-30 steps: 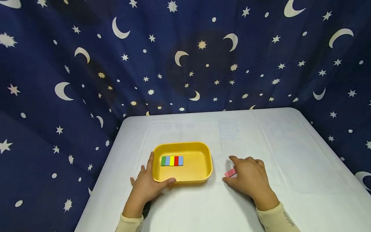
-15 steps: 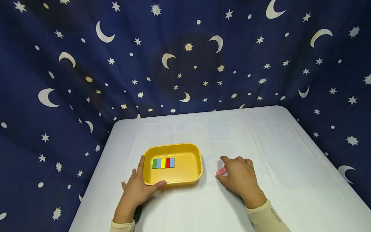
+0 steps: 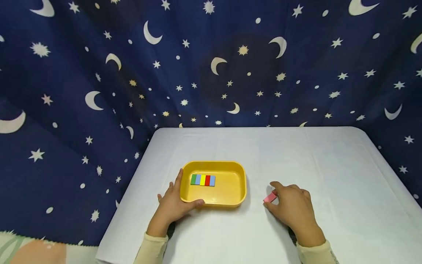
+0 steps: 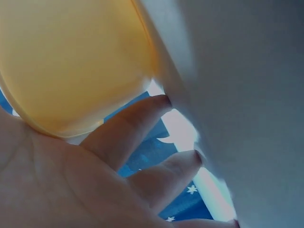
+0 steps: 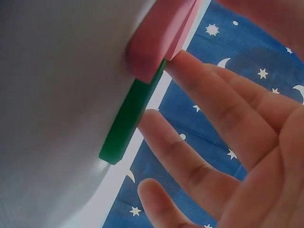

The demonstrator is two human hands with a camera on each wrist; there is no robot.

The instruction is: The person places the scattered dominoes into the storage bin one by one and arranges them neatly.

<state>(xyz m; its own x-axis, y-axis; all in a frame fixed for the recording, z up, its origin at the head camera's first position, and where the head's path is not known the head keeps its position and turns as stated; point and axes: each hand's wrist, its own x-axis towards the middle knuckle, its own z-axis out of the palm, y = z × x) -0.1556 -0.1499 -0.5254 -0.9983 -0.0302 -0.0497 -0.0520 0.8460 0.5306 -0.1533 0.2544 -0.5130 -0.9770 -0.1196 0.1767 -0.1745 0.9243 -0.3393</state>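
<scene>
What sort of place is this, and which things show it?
Probably an indoor tabletop play or filming spot: a starry cloth hangs behind a white table, where a yellow tray holds coloured tiles.

**Tray sitting on bench, left of loose blocks**

Tile row lying in tray's left half. Left hand touching tray's near-left corner. Right of tray, right hand holding loose block; second block touching that one, beside the fingers. Curtain hanging behind bench and along both sides.
</scene>
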